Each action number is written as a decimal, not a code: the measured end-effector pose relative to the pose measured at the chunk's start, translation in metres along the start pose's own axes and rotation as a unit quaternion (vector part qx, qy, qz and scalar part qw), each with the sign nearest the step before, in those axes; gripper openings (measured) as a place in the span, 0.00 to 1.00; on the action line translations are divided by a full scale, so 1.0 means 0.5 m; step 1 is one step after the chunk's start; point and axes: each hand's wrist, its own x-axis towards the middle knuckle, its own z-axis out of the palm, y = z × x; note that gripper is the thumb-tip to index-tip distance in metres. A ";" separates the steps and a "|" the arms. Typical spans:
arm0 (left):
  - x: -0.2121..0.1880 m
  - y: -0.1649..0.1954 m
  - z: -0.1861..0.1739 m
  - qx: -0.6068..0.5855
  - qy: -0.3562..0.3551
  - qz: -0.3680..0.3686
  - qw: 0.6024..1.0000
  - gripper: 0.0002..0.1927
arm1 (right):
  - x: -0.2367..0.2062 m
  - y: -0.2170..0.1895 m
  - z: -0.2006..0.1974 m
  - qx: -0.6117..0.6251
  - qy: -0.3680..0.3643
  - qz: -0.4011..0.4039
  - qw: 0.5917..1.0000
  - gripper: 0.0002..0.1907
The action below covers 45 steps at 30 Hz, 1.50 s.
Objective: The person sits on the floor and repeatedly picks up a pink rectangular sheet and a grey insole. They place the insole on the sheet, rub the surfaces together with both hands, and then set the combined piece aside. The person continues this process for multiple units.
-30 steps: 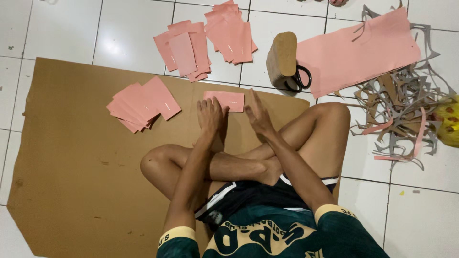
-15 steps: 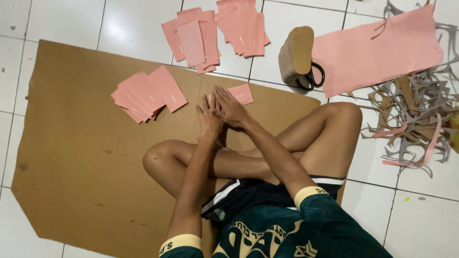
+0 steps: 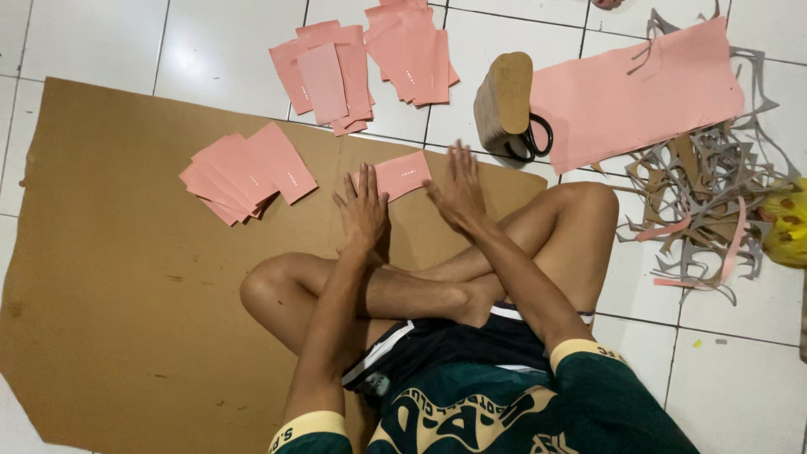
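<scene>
Off to the left of the fingers there's a fanned stack of pink cards [image 3: 245, 171] on the brown cardboard sheet [image 3: 109, 277]. Left hand [image 3: 363, 210] lies flat, fingers spread, holding nothing. A single pink card [image 3: 402, 175] sits just past its fingertips, between both hands, touching or nearly so. Right hand [image 3: 458, 192] is open too, fingers splayed and empty. Beyond its fingertips stands a wooden block [image 3: 504, 105] with scissors [image 3: 536, 139], and a big pink sheet [image 3: 635, 92] to the right.
</scene>
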 end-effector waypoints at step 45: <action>-0.079 0.086 0.061 -0.010 -0.081 0.249 0.965 0.43 | 0.068 -0.026 0.046 0.016 -0.077 -0.100 0.992 0.43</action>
